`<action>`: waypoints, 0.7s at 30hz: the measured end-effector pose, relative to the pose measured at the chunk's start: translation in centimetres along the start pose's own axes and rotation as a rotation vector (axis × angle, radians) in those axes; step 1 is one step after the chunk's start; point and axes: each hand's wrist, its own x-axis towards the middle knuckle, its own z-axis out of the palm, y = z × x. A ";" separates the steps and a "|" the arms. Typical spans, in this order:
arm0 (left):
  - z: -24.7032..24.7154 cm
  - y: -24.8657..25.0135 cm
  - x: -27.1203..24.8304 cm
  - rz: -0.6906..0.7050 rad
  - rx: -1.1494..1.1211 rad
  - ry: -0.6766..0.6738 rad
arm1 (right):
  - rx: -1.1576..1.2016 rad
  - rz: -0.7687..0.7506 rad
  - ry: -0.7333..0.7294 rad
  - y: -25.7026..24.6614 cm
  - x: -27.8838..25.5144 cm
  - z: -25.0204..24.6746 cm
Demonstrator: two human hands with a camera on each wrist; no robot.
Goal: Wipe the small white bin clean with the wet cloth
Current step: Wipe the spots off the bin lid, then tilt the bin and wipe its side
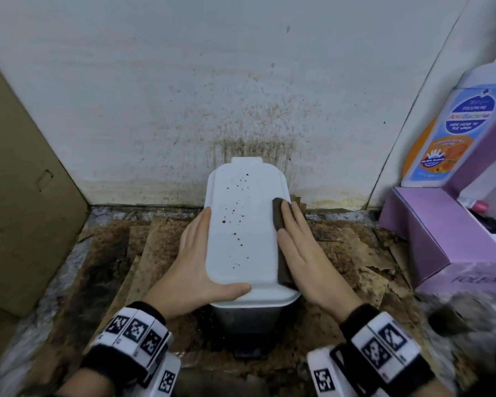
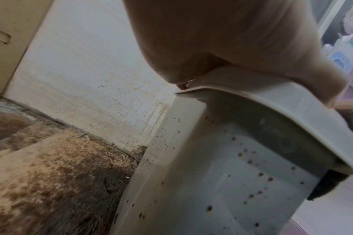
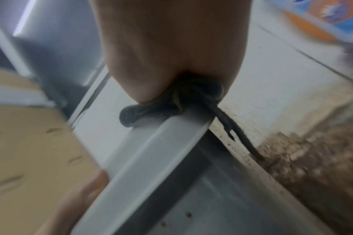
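The small white bin [image 1: 241, 224] stands against the wall with its lid closed, and brown spots dot the lid. Its side [image 2: 211, 182] is also speckled. My left hand [image 1: 195, 253] lies along the lid's left edge with straight fingers, the thumb across the near front corner. My right hand [image 1: 307, 253] presses a dark brown cloth [image 1: 278, 213] flat against the lid's right edge. In the right wrist view the cloth [image 3: 161, 108] is bunched between the palm and the lid rim [image 3: 141, 159]. A corner of the cloth [image 2: 328, 186] hangs below the rim.
A brown cardboard box [image 1: 20, 196] stands at the left. A purple box [image 1: 441, 239] and a blue-labelled wash bottle [image 1: 455, 133] stand at the right. The white wall [image 1: 241, 110] behind the bin is splattered brown. Stained cardboard sheets [image 1: 126, 253] cover the floor.
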 end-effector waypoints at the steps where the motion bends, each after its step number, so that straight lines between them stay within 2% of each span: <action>1: -0.1 0.1 0.0 0.006 -0.001 -0.008 | 0.062 0.035 0.019 -0.1 0.2 -0.1; 7: -0.4 0.2 -0.5 -0.062 0.037 -0.010 | 0.460 0.230 0.108 1.3 -0.1 0.9; 9: -0.7 0.4 -0.8 -0.079 0.087 0.015 | 0.516 0.252 0.138 1.4 -0.3 1.3; 11: -1.1 0.8 -1.2 -0.007 0.194 0.051 | 0.579 0.252 0.173 1.3 -0.3 1.7; 14: -1.1 2.0 -1.7 0.194 0.367 0.068 | 0.677 0.222 0.211 1.3 0.1 2.4; 16: -0.5 3.4 -1.7 0.276 0.415 0.064 | 0.743 0.204 0.203 1.3 0.3 3.0; 18: 0.9 4.7 -1.7 0.307 0.430 0.071 | 0.812 0.174 0.177 1.3 0.3 3.7; 21: 2.9 5.9 -1.2 0.243 0.434 0.089 | 0.887 0.116 0.125 0.7 0.4 4.9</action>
